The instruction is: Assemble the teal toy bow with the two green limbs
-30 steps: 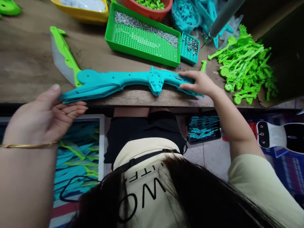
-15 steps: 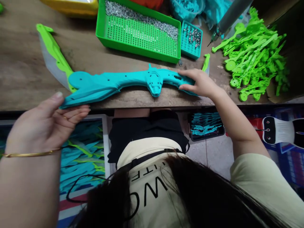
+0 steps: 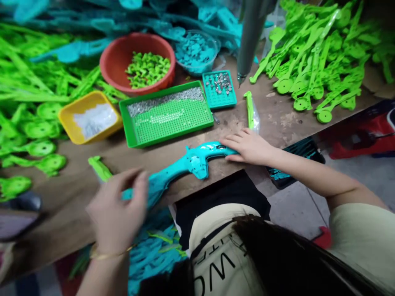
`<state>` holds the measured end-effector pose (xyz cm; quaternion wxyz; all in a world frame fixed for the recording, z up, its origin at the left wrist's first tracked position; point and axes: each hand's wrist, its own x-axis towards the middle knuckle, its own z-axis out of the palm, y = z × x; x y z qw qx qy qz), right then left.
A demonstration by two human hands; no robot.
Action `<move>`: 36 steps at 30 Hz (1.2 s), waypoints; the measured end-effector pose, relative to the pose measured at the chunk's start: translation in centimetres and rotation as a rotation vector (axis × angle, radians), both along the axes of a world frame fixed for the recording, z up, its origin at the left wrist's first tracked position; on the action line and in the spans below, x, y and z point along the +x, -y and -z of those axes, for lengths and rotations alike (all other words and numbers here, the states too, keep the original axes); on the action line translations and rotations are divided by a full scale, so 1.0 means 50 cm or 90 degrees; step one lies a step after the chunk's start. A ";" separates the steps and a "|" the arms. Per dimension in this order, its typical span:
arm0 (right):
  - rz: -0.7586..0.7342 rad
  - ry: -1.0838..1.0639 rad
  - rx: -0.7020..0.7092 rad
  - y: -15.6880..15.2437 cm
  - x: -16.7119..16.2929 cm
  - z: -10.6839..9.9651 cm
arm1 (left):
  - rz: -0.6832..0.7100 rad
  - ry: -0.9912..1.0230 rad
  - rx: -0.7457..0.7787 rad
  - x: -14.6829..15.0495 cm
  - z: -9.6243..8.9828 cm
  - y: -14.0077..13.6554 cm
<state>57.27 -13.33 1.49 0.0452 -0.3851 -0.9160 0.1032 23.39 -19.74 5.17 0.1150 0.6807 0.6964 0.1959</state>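
A turquoise plastic toy bow [image 3: 197,164] lies along the front edge of the bench, with a lime-green limb [image 3: 249,111] and clear piece at its right end. Another lime-green limb [image 3: 100,167] pokes out at the left, partly covered. My right hand [image 3: 248,147] grips the bow's right arm, fingers over the top and thumb on the near side. Blurred by motion, my left hand [image 3: 119,211] is over the left end of the bow, thumb and fingers apart; whether it touches the plastic is unclear.
Behind the bow stand a green tray [image 3: 168,117] of screws, a turquoise tray [image 3: 219,90] of small metal parts, a yellow tub [image 3: 66,123] and a red bowl [image 3: 108,61]. An electric screwdriver [image 3: 248,45] hangs above. Lime-green parts [image 3: 308,70] are heaped at right.
My left hand has come off the bow's left tip and moved over its left end. My right hand keeps its grip. The view has shifted, showing more of the bench's back.
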 end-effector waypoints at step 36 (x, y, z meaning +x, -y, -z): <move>0.575 -0.708 -0.607 0.090 0.124 -0.004 | 0.505 -0.417 -0.457 0.425 0.002 -0.215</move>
